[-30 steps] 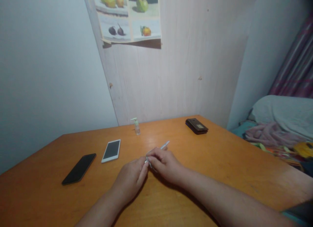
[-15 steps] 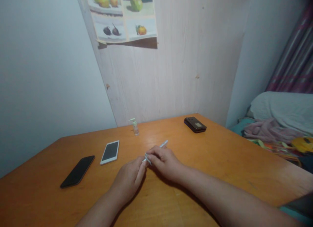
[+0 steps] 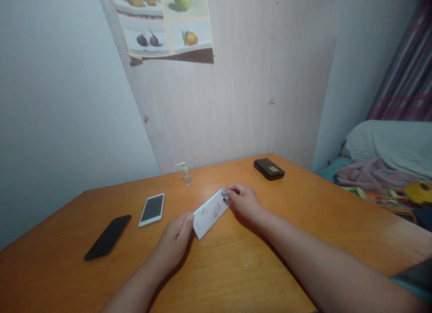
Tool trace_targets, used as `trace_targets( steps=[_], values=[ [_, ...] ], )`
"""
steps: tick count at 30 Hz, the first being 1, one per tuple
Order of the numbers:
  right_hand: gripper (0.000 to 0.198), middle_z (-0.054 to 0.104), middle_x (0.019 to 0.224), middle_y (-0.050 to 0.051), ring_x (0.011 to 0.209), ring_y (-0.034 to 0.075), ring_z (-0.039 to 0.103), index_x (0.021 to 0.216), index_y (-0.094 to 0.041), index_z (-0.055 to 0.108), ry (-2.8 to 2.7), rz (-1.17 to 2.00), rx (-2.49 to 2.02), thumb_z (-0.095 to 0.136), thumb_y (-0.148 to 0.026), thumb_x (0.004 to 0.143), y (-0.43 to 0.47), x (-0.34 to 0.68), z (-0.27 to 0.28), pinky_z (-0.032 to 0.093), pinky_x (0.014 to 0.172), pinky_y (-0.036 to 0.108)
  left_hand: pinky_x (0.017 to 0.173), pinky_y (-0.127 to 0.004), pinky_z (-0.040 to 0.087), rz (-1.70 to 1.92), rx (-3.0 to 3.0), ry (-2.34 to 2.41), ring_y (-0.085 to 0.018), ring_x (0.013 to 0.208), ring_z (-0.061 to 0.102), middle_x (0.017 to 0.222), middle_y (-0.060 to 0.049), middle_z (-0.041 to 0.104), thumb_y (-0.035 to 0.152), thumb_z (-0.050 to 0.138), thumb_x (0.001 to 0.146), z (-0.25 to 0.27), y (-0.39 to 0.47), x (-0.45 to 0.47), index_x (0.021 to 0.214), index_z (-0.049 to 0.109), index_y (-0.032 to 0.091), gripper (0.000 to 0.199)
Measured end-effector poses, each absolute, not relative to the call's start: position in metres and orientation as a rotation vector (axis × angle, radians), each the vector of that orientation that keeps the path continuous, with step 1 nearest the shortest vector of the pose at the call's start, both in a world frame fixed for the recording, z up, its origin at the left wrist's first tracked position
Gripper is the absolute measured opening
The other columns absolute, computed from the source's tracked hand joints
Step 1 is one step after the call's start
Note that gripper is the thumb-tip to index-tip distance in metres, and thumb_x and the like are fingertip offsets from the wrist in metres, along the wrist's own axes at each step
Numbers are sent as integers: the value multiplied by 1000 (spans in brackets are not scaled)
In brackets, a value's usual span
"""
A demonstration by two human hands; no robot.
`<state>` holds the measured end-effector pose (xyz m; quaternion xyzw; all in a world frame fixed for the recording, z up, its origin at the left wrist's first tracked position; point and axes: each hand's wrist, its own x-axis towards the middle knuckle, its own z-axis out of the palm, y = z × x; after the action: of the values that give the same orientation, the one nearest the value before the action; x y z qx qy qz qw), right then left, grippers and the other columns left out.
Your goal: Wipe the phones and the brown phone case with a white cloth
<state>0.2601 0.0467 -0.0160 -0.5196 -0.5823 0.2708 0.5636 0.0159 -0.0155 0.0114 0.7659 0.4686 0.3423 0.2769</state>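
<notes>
Hands pinch opposite ends: left hand [image 3: 176, 235] and right hand [image 3: 243, 200] steady white phone [image 3: 210, 212] flat on desk [image 3: 303, 223].

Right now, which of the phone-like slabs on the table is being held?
The white slab, held between left hand and right hand. The black phone, white-framed phone and dark device lie untouched.

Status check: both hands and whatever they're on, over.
Left hand grips the near end of the white flat piece; right hand pinches its far end. Piece low over the table. White phone and black phone lie left, apart.
</notes>
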Motion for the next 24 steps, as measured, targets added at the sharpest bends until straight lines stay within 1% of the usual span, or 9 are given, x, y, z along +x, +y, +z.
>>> trace_targets(
  steps=[2, 5, 9, 12, 14, 16, 18, 21, 24],
  values=[
    [18, 74, 87, 7, 83, 20, 66, 85, -18, 74, -1490, 569, -1245, 57, -24, 83, 42, 258, -15, 51, 78, 33, 62, -28, 43, 916, 1902, 1224, -19, 67, 56, 71, -2, 60, 53, 37, 98, 12, -16, 18, 73, 56, 20, 45],
    [26, 74, 107, 9, 102, 23, 65, 102, -20, 75, -1791, 398, -1273, 54, -19, 86, 27, 251, -9, 48, 94, 38, 62, -28, 47, 908, 1694, 1184, -19, 69, 61, 74, -5, 66, 54, 40, 96, 13, -17, 21, 81, 62, 17, 45],
    [33, 69, 123, 9, 115, 24, 61, 120, -22, 69, -2199, 344, -1045, 47, -27, 95, -5, 234, 3, 44, 101, 38, 64, -28, 49, 919, 1538, 1142, -18, 73, 65, 80, -7, 70, 51, 46, 93, 13, -17, 21, 90, 65, 14, 42],
    [41, 59, 141, 9, 132, 27, 50, 136, -24, 59, -2370, 347, -947, 42, -34, 100, -17, 229, 9, 36, 110, 43, 67, -29, 50, 915, 1478, 1116, -18, 74, 65, 83, -8, 71, 51, 48, 93, 11, -14, 19, 93, 65, 13, 41],
    [47, 48, 151, 11, 142, 30, 38, 144, -23, 50, -2368, 342, -1089, 40, -37, 101, -14, 234, 9, 27, 116, 52, 65, -28, 49, 902, 1469, 1113, -17, 72, 65, 81, -8, 71, 51, 48, 93, 10, -12, 17, 91, 66, 13, 42],
    [51, 40, 155, 14, 146, 32, 31, 148, -20, 45, -2310, 349, -1299, 37, -38, 101, -7, 240, 6, 20, 117, 59, 64, -27, 48, 888, 1475, 1115, -17, 71, 64, 78, -7, 71, 52, 48, 93, 9, -11, 16, 87, 65, 13, 43],
    [54, 34, 158, 15, 148, 32, 27, 151, -17, 40, -2285, 370, -1376, 36, -39, 102, -5, 243, 5, 18, 117, 60, 64, -27, 48, 882, 1479, 1122, -17, 70, 64, 76, -7, 70, 53, 47, 93, 9, -11, 15, 84, 65, 13, 44],
    [57, 28, 160, 13, 150, 29, 22, 155, -19, 33, -2403, 425, -1136, 36, -41, 102, -14, 237, 7, 17, 120, 55, 63, -27, 48, 878, 1485, 1122, -17, 69, 64, 75, -7, 70, 53, 47, 92, 10, -10, 16, 82, 66, 14, 44],
    [55, 29, 161, 8, 150, 26, 20, 156, -25, 30, -2470, 453, -943, 34, -41, 103, -21, 231, 10, 13, 121, 54, 63, -26, 48, 858, 1532, 1098, -16, 66, 62, 73, -6, 69, 52, 47, 92, 12, -11, 17, 78, 66, 15, 44]
  ],
)
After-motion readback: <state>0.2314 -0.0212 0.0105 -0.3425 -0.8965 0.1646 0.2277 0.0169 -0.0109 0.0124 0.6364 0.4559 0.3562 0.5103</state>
